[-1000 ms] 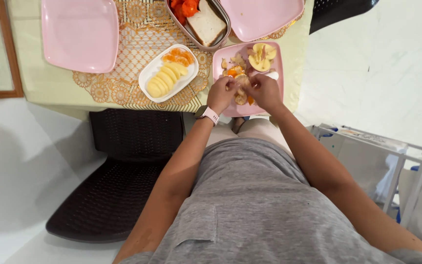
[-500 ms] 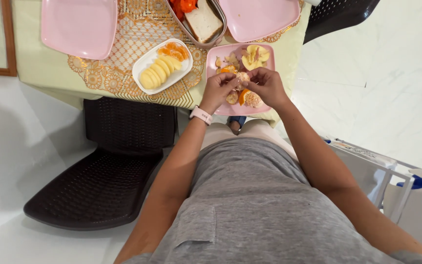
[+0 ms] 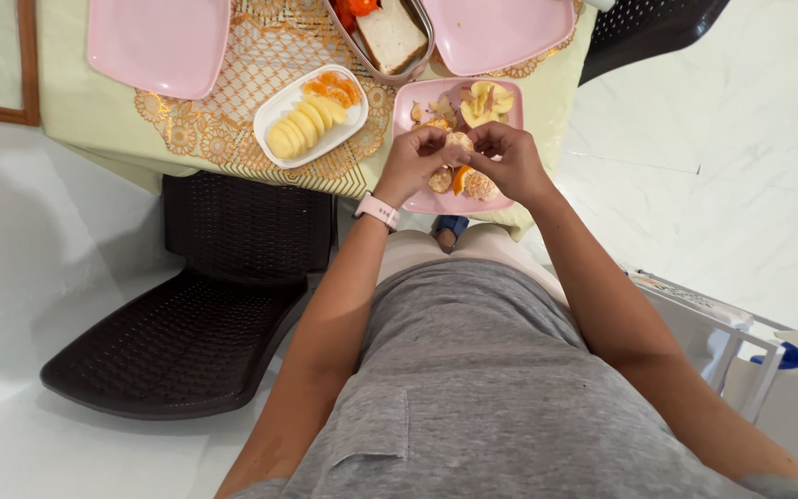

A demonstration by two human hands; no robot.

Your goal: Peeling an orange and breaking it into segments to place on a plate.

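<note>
Pink plate (image 3: 501, 102) at the tabletop (image 3: 94, 120) edge lies under both hands — left hand (image 3: 410, 162) and right hand (image 3: 508, 159) equally near, each grip clamped on the peeled orange (image 3: 459, 143) (pinched between them).

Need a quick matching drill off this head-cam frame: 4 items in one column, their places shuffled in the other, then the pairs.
Column 1
1. peeled orange piece
2. apple slices
3. bread slice
4. black chair

Column 2
A. in the metal tray at the top edge
B. on the floor, left of the person's legs
C. between the left hand and right hand, over the pink plate
D. on the white oblong dish, beside orange segments

Pairs: 1-C, 2-D, 3-A, 4-B
</note>
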